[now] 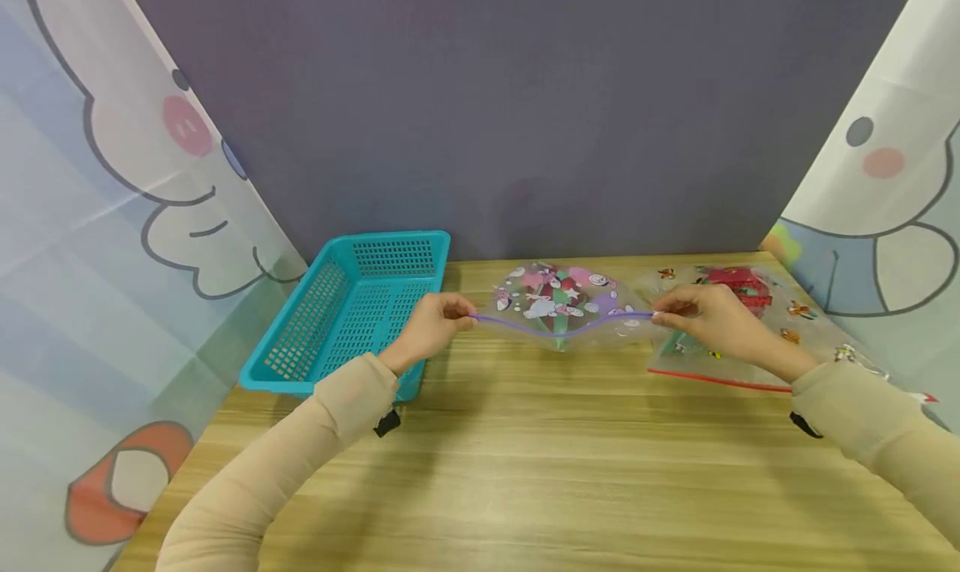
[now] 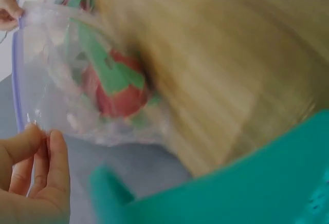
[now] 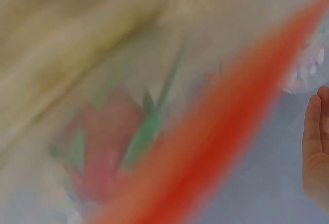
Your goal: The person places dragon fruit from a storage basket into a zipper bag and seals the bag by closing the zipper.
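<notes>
A clear zip bag (image 1: 540,305) with printed pink, white and purple shapes is stretched between my two hands by its purple zip strip. My left hand (image 1: 431,326) pinches the strip's left end with thumb and fingertips. At the other end, my right hand (image 1: 697,313) pinches the corner. Through the plastic in the left wrist view shows a red and green dragon fruit (image 2: 121,90). Behind my right hand lies a second clear zip bag (image 1: 675,357) with a red strip, holding another dragon fruit (image 1: 742,284). The right wrist view is blurred by that red strip.
To the left stands a teal plastic basket (image 1: 375,305) with perforated walls, close beside my left hand. The wooden table (image 1: 525,472) meets a dark grey panel (image 1: 525,122) at the back. Printed cloths (image 1: 75,263) hang at both sides.
</notes>
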`<state>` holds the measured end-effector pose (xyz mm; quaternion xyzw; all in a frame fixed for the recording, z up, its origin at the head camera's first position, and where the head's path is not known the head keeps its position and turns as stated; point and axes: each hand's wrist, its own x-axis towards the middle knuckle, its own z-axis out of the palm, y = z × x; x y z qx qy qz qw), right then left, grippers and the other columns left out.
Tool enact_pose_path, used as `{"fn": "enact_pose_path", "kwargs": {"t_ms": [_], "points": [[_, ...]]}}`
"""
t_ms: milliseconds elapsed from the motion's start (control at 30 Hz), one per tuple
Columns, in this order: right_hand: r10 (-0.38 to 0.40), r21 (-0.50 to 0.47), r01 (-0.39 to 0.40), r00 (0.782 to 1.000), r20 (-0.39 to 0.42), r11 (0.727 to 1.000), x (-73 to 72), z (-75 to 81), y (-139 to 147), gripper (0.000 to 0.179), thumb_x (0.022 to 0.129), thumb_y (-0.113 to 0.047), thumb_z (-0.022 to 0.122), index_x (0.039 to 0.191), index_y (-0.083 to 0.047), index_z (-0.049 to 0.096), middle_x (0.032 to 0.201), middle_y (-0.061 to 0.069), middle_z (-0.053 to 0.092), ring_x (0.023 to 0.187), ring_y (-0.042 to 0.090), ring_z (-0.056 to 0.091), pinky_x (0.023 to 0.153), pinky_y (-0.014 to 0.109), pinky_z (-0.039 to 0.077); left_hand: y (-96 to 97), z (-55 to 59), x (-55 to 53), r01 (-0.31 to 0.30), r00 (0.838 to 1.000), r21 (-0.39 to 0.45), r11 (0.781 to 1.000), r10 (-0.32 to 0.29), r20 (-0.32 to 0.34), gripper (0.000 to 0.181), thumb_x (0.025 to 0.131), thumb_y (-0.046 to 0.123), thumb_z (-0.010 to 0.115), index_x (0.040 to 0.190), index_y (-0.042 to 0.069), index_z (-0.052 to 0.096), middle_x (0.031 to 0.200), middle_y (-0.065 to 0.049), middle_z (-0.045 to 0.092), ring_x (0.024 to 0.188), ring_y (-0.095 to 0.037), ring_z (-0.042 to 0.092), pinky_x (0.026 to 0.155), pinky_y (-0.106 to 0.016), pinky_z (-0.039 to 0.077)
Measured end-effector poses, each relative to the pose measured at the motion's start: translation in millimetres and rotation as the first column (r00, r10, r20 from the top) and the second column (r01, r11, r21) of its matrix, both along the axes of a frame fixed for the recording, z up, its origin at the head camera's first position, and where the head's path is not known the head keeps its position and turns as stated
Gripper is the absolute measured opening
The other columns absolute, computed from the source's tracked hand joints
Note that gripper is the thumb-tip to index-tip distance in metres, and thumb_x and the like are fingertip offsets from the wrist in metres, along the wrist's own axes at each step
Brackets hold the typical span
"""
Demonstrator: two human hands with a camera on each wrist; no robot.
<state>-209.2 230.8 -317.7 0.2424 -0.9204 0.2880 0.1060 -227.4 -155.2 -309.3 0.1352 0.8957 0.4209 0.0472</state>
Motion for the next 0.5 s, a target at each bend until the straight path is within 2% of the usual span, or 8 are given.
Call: {"fn": "enact_pose_path", "kwargs": {"t_ms": [233,400,500], "points": [[-0.002,-0.061,0.010,0.993,0.121,0.998,11.0,-12.9,0,0.008,0.084,-0.017,0.067,0.090,-0.013,0.069,0.081,-0.001,0.067,0.071,0.007,0.063,0.065,0.019,0.051,-2.1,-14.7,6.4,-0.021,1.000,0.046,0.999,0.020,0.013,0.008,0.084,0.011,0.065,0.092,0.008,0.067,0.093,-0.007,0.067,0.082,-0.016,0.063,0.071,-0.030,0.052],[0.022,-0.056,-0.013,0.984,0.179,0.998,21.4,-24.6,2,0.008,0.082,-0.018,0.069,0.088,-0.013,0.070,0.081,-0.004,0.067,0.072,0.001,0.061,0.065,0.020,0.052,-3.8,-24.7,11.9,0.030,0.997,0.051,0.998,-0.034,0.074,0.011,0.083,0.011,0.067,0.093,0.009,0.068,0.093,-0.006,0.067,0.081,-0.014,0.063,0.071,-0.029,0.053],[0.024,-0.041,-0.015,0.972,0.233,0.999,26.9,-31.7,3,0.009,0.082,-0.022,0.070,0.088,-0.016,0.069,0.081,-0.007,0.066,0.073,0.000,0.061,0.066,0.021,0.052,-4.8,-31.2,14.8,0.075,0.993,0.040,0.996,-0.078,0.088,0.010,0.083,0.009,0.066,0.093,0.007,0.067,0.093,-0.008,0.067,0.081,-0.014,0.063,0.071,-0.029,0.053]]}}
